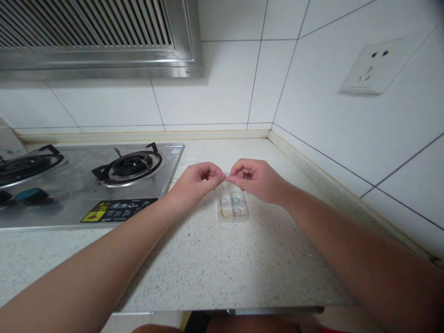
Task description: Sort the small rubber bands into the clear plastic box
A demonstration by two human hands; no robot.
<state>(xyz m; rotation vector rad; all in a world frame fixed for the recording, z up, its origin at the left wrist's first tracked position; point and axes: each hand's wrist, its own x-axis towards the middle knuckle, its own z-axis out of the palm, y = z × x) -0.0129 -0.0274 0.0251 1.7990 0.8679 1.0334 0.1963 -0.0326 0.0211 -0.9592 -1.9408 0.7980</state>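
My left hand and my right hand meet over the countertop, both closed in a pinch with fingertips almost touching. Something tiny and pale shows between the tips, too small for me to name. Just below them sits a small clear plastic box split into compartments. Thin looped items lie inside: yellow ones at the near left, reddish-brown ones at the near right and a green one behind. The far part of the box is partly covered by my hands.
A steel gas hob with black burners lies left of my left arm. Above it hangs a range hood. Speckled countertop runs to a tiled wall behind, and a socket is on the right wall.
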